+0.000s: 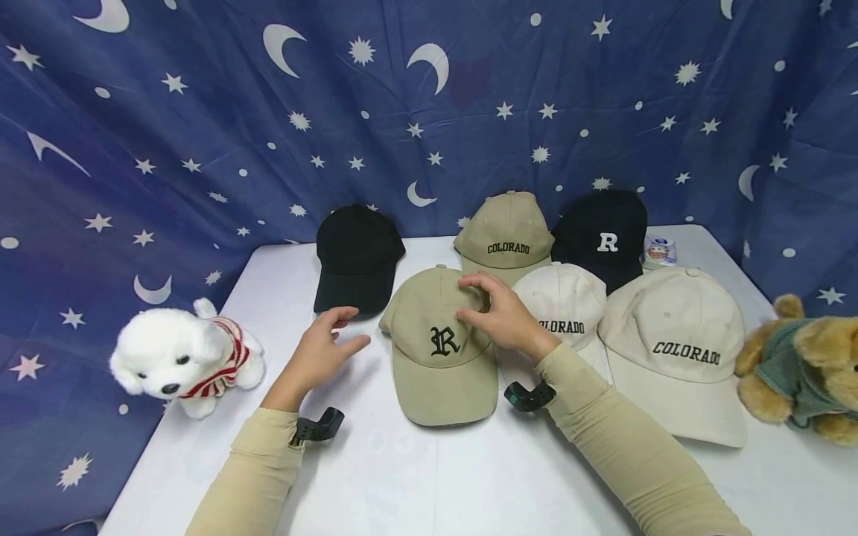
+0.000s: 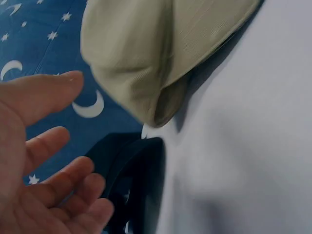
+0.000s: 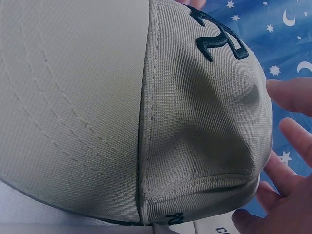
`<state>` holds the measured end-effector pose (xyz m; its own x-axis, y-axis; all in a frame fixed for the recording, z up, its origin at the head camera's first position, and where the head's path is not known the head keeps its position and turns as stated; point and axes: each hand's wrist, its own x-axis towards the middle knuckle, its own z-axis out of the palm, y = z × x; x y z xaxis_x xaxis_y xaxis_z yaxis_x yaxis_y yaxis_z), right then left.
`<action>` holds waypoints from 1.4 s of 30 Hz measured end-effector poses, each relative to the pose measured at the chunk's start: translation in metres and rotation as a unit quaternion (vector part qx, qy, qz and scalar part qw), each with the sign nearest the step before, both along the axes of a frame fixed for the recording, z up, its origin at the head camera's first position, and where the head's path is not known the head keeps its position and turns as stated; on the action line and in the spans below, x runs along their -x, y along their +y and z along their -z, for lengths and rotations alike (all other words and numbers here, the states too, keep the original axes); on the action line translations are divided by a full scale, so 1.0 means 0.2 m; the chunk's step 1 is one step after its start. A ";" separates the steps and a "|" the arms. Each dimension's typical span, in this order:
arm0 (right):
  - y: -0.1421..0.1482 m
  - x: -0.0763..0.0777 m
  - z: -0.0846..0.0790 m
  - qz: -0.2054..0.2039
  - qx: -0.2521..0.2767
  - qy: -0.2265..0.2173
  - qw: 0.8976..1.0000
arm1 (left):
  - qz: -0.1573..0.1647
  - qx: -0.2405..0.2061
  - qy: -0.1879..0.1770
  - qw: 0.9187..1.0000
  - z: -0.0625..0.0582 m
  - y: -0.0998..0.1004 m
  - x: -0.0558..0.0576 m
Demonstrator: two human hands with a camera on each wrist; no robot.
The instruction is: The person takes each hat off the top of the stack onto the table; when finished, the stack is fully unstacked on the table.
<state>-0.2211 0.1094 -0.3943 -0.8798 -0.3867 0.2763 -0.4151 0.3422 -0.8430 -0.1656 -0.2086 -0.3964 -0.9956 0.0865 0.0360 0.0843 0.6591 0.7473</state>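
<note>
A khaki baseball cap (image 1: 429,309) with a dark gothic "R" lies on the white table, its brim toward me. My right hand (image 1: 499,313) is at the right side of its crown, thumb and fingers spread. In the right wrist view, the fingertips (image 3: 280,170) lie close along the crown; whether they touch it I cannot tell. To the left of the cap, my left hand (image 1: 322,353) hovers with loosely bent fingers and holds nothing. Fingers of that hand (image 2: 63,190) show apart from the cap's edge (image 2: 136,53) in the left wrist view.
Behind stand a black cap (image 1: 358,257), a khaki "COLORADO" cap (image 1: 508,227) and a black "R" cap (image 1: 603,231). Two cream "COLORADO" caps (image 1: 559,298) (image 1: 670,327) sit at the right. A white plush dog (image 1: 174,353) and a brown plush bear (image 1: 804,365) flank the table.
</note>
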 end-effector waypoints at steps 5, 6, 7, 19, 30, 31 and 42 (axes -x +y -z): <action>0.00 0.00 0.00 0.000 0.002 -0.002 1.000 | -0.022 -0.004 0.032 0.999 -0.04 -0.06 0.06; 0.00 0.00 0.00 0.000 0.002 -0.002 1.000 | -0.026 -0.006 0.036 0.999 -0.04 -0.07 0.08; 0.00 0.00 0.00 0.000 0.003 -0.001 1.000 | -0.029 -0.008 0.038 0.999 -0.04 -0.08 0.10; 0.00 0.00 0.00 -0.003 0.000 0.000 1.000 | -0.065 -0.014 -0.030 0.997 0.01 -0.21 0.27; 0.00 0.00 0.00 -0.004 -0.005 -0.003 1.000 | -0.079 -0.024 -0.091 0.992 0.09 -0.27 0.38; 0.00 0.00 0.01 -0.005 -0.005 -0.003 1.000 | -0.079 -0.026 -0.094 0.992 0.09 -0.27 0.38; 0.01 -0.01 0.00 0.005 -0.009 0.000 1.000 | -0.064 -0.042 -0.102 0.992 0.11 -0.25 0.42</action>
